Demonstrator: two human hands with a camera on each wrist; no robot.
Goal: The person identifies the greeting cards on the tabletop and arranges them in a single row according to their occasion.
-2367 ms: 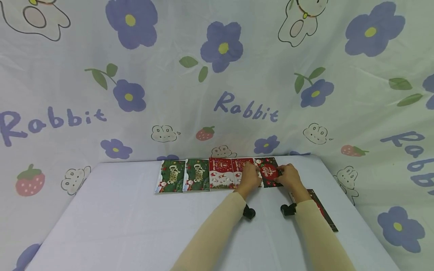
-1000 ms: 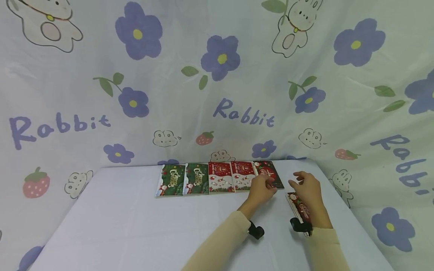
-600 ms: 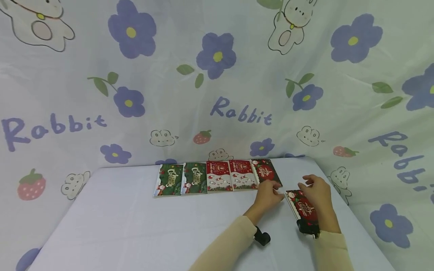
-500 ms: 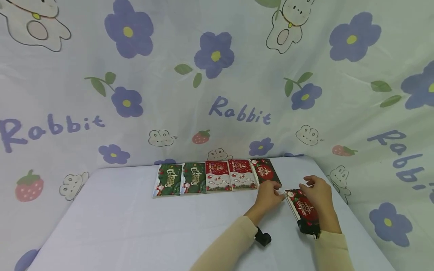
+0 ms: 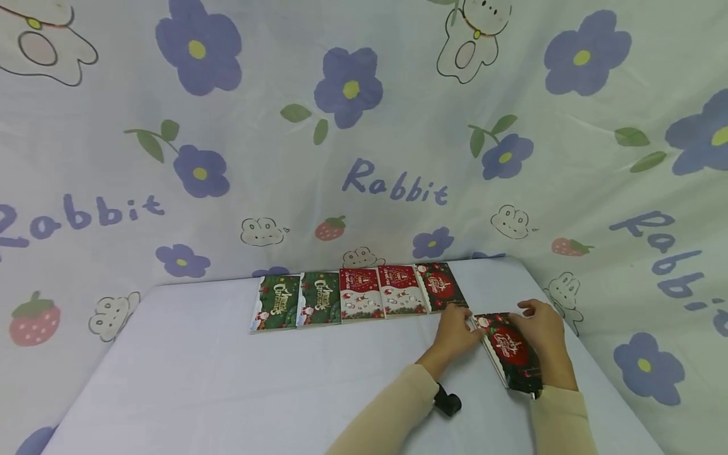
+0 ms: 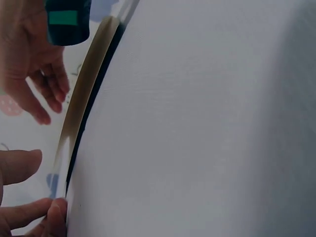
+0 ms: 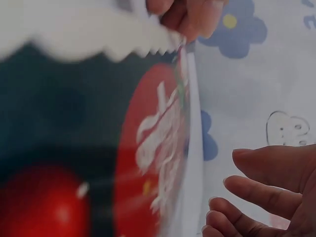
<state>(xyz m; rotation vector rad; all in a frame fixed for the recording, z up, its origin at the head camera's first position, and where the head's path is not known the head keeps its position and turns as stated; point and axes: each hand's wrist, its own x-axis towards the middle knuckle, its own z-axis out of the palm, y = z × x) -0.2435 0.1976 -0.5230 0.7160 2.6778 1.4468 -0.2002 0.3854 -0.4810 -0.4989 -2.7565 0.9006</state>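
Observation:
A dark red and green Christmas booklet (image 5: 509,344) lies slanted at the right of the white table, its cover also large in the right wrist view (image 7: 94,98). My left hand (image 5: 455,332) pinches its far left corner; in the left wrist view, that hand's fingers (image 6: 55,217) meet at the booklet's edge (image 6: 86,84). Over the booklet's right side hovers my right hand (image 5: 543,328), with thumb and fingers apart and loosely bent, holding nothing. In the right wrist view it (image 7: 276,192) stands beside the cover.
Along the table's back lie two green booklets (image 5: 275,302) (image 5: 320,298), two red and white ones (image 5: 362,294) (image 5: 401,289), and one dark red one (image 5: 440,286) at the right end. A patterned curtain (image 5: 273,164) hangs behind the table (image 5: 227,379).
Both hands have left the dark red booklet at the row's right end and come toward the slanted one. My left hand has moved right to its corner. The head view has shifted slightly.

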